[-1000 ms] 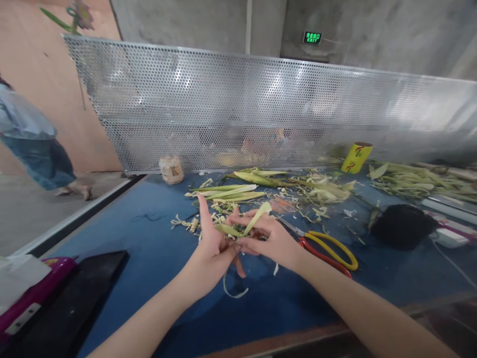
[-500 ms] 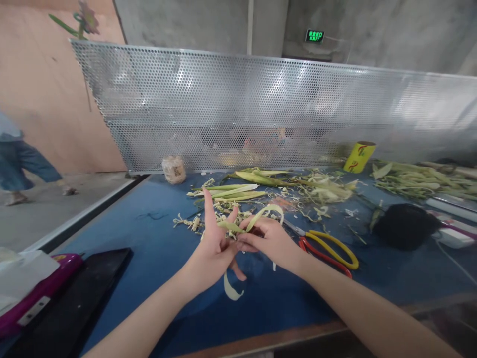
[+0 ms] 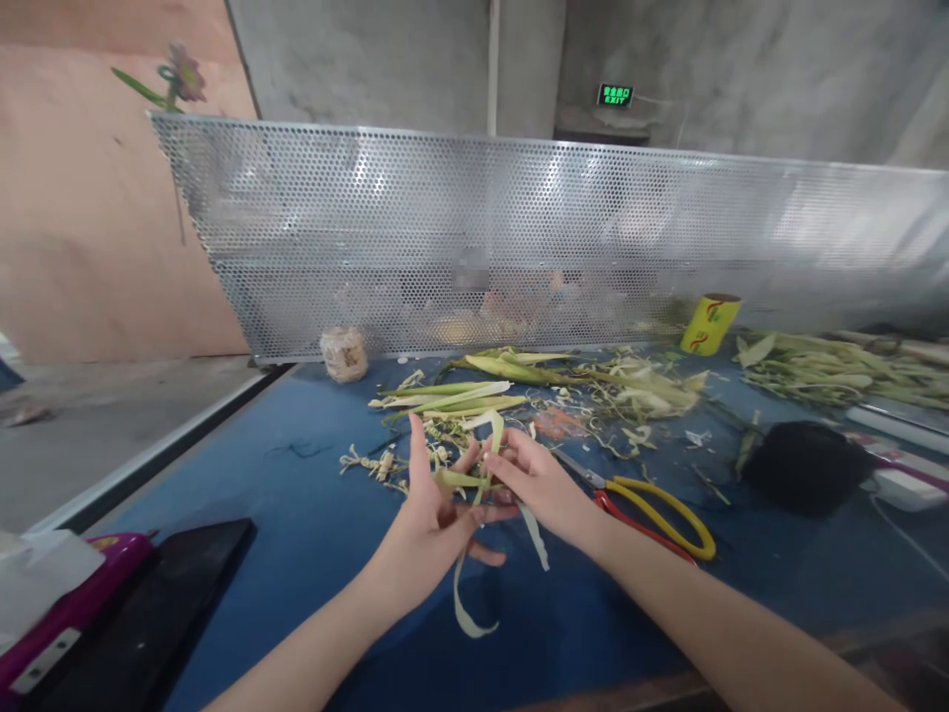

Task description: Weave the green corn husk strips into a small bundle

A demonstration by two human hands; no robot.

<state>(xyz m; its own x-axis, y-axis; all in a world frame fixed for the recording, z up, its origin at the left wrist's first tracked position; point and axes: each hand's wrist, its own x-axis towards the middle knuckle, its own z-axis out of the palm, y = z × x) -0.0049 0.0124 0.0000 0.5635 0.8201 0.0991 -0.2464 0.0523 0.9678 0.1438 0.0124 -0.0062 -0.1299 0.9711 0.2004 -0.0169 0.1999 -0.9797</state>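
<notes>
Two bare hands are held close together over a blue, flat table [image 3: 244, 475]. Some thin, flat, pale green leaf strips [image 3: 460, 480] are pinched where the hands meet, by the left hand [image 3: 426, 529], with one finger pointed up at 12 o'clock, and by the bent fingers of the right hand [image 3: 541, 485]. One strip is stretched across, from 9 to 3 o'clock. Another is raised to 12 o'clock, nearer to the right hand. A long, curled one is hung toward 6 o'clock, below the left hand.

At 3 o'clock, scissors with yellow and red loop handles [image 3: 652, 486] are laid just beside the right wrist, blades turned to 10 o'clock. Small, pale, knotted plaits [image 3: 386, 465] are spread at 9 o'clock. Long green leaves [image 3: 460, 398] are piled at 12. Farther out, a bright yellow tube [image 3: 712, 326] is placed at 2.
</notes>
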